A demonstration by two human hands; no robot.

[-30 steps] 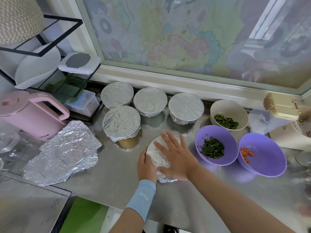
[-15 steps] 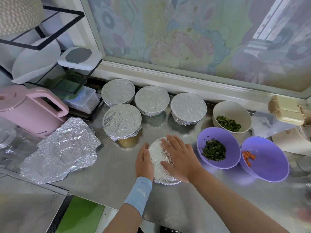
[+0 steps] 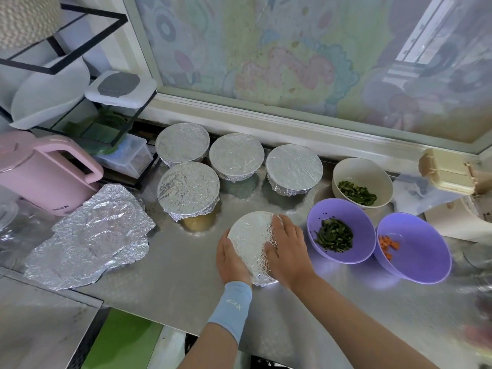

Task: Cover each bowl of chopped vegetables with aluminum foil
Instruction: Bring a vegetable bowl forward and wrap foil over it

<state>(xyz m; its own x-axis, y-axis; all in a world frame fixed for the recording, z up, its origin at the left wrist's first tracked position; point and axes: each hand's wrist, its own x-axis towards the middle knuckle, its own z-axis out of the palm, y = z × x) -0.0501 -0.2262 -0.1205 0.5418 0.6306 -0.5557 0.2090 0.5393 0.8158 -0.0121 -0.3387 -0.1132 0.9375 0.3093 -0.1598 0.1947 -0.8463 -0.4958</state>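
Cupped the bowl (image 3: 249, 235) at its 9 o'clock side with the left hand (image 3: 231, 258), fingers curled round the wall under the rim; blue wristband (image 3: 231, 306) just behind. Laid the right hand (image 3: 288, 250) over the 3 o'clock rim, fingers straight and close together, pressing the foil (image 3: 253, 225) down there. Had the bowl standing on the steel worktop (image 3: 173, 278) near the front edge, top wholly under foil, crimped below the rim at 6 o'clock.

At 9 o'clock, well apart: loose foil (image 3: 90, 235), crumpled, lying on the worktop. At 3 o'clock, just beside the right hand: a purple bowl (image 3: 359, 222), uncovered, with chopped greens (image 3: 334, 235). Farther at 3 o'clock, touching it or nearly so (could not tell which): a second purple bowl (image 3: 423, 251), uncovered, with a few carrot cubes (image 3: 388, 245). At 2 o'clock, behind both: a cream bowl (image 3: 359, 170), uncovered, holding more greens (image 3: 356, 191).

At 11 o'clock, near: a covered bowl (image 3: 188, 187), foil tight over the top. Behind that, from 11 to 1 o'clock along the sill: a row of three (image 3: 236, 153), all foil-capped, close together.

Farthest: at 10 o'clock a pink kettle (image 3: 45, 171) and, beyond it, a white lidded box (image 3: 121, 89); at 12 o'clock the window (image 3: 292, 49), faded cartoon film on the glass.
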